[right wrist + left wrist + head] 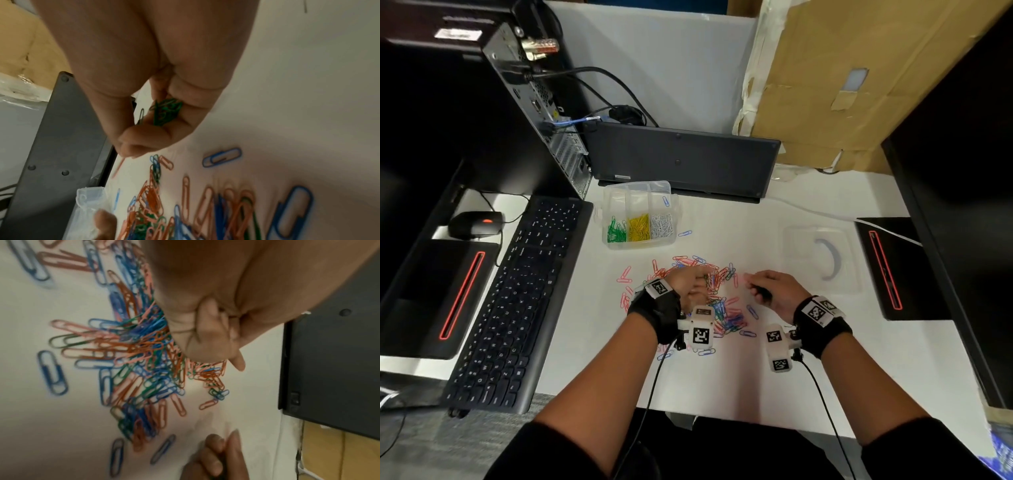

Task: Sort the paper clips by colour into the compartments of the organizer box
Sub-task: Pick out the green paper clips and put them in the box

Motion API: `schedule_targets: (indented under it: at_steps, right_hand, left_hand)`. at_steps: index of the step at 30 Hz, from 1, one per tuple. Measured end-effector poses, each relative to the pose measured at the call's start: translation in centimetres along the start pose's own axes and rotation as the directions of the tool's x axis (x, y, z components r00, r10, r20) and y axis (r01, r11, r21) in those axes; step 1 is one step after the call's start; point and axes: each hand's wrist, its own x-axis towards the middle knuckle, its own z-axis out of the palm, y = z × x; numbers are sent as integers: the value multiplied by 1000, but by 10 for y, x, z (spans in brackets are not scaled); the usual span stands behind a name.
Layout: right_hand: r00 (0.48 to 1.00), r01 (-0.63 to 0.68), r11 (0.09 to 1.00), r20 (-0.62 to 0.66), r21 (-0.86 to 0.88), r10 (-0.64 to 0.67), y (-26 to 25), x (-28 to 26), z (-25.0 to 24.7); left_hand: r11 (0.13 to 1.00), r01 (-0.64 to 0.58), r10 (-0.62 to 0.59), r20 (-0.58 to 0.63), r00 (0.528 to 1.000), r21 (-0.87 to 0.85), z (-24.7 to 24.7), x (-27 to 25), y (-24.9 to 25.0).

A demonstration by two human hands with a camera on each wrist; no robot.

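Note:
A mixed pile of paper clips [717, 301] in blue, red, pink and green lies on the white desk [808, 370]. Behind it stands the clear organizer box [637, 192], holding green [616, 233], yellow [638, 228] and white clips [662, 226] in three front compartments. My left hand [700, 279] is on the pile with its fingers curled [205, 337]; a hold on a clip is hidden. My right hand [751, 282] hovers right of the pile, cupping a bunch of green clips [166, 112] in curled fingers [185, 100]. A blurred pink clip [118, 166] is at its fingertips.
A keyboard [517, 294] and mouse [476, 222] lie to the left, with a computer tower [530, 102] behind. A dark flat device [681, 161] stands behind the box. A clear plastic lid [822, 257] lies right. Loose blue clips [685, 233] rest beside the box.

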Motion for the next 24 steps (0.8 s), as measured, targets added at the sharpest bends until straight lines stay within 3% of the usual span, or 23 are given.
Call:
schedule_targets:
  at_steps: [3,5,7,10,13,15,18,22,24]
  right_hand:
    - [997,60,987,-49,-147,-68,1,0,0]
    - [992,82,976,-73,-201,-99,1,1,0]
    - [990,91,977,-90,-191,-110,-1,3,-1]
    - [992,84,987,-85,-135,-96,-6,0,-1]
    - [999,43,999,-30,3,-43,-11,-5,0]
    - [1000,-7,995,-17,97,8,-14,-7,4]
    - [997,-23,999,-68,38,26,-17,-5,10]
    - [989,-13,995,-146,-95,0,-18,2,17]
    - [974,29,932,-198,-360,-107,-19,6,18]
  left_hand:
    - [996,-83,82,-33,996,-24,4,3,5]
    - [977,-198,201,-41,979,81,6,6,7]
    - [901,-335,361,-51,931,275,5,10,5]
    - [637,-427,566,-14,824,642,5,12,2]
    - [371,-360,628,54,777,856,12,14,-1]
    - [250,-305,628,86,773,919,17,18,-1]
    - [203,-259,617,82,782,944,20,23,-3]
    - [198,-309,618,126,776,930,18,22,-5]
    - [267,-346,629,110,770,899,14,21,-3]
